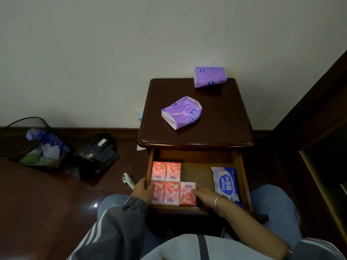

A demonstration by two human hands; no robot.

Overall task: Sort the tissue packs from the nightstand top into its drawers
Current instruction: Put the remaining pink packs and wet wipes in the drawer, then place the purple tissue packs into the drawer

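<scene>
Two purple tissue packs lie on the dark wooden nightstand top [225,117]: one [181,112] near the front left, the other [210,76] at the back edge. The top drawer [244,177] is pulled out. Inside it several small pink tissue packs [166,171] sit in two rows at the left, and a blue-and-white wet-wipe pack [225,182] lies at the right. My left hand [141,190] rests on the drawer's left edge, touching the front-left pink pack. My right hand [205,197], with a bracelet on the wrist, lies flat on the front-right pink pack [187,194].
A wire waste bin [28,141] with a bag stands on the floor at left, a dark bag [95,156] beside it. A small white object [128,180] lies on the floor by the drawer. Dark wooden furniture [319,128] stands at right. The wall is behind.
</scene>
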